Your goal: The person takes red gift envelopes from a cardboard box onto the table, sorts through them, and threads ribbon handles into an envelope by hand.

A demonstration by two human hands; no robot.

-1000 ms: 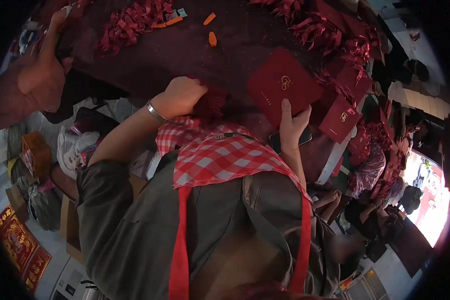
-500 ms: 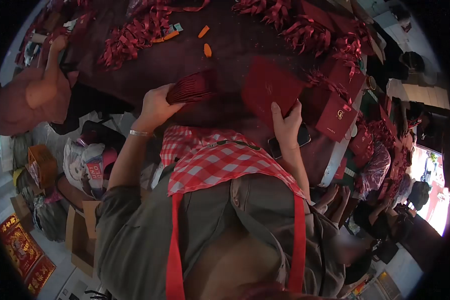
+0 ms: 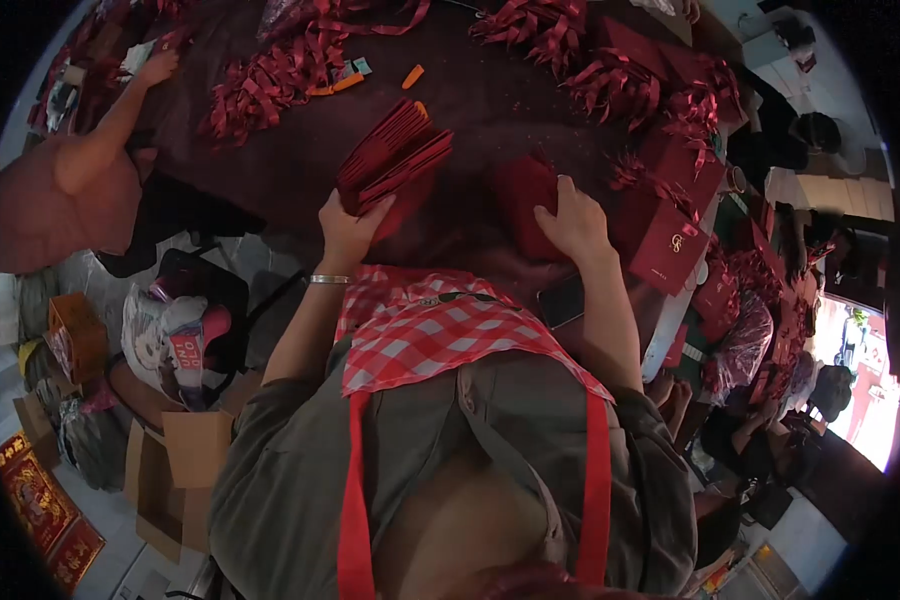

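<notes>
My left hand (image 3: 350, 230) grips a thick stack of dark red folded paper pieces (image 3: 395, 155) from its near end, with the layered edges fanned upward. My right hand (image 3: 576, 222) is closed on a dark red paper piece (image 3: 526, 198), thumb on the near face and fingers over its right edge. That piece stands tilted on the dark red tablecloth (image 3: 470, 130), apart from the stack. Just right of my right hand is a dark red paper bag (image 3: 672, 248) with a gold logo.
Piles of dark red ribbons (image 3: 260, 95) lie at the far left and far right. Orange cutters (image 3: 413, 76) sit at the back. A phone (image 3: 562, 305) is by my right forearm. Another person's arm (image 3: 110, 130) reaches in at the left. An open cardboard box (image 3: 198, 450) stands lower left.
The stack in my left hand has tipped upright and moved slightly right. My right hand has turned its paper piece edge-on, lowering it. The person at the left has reached farther forward.
</notes>
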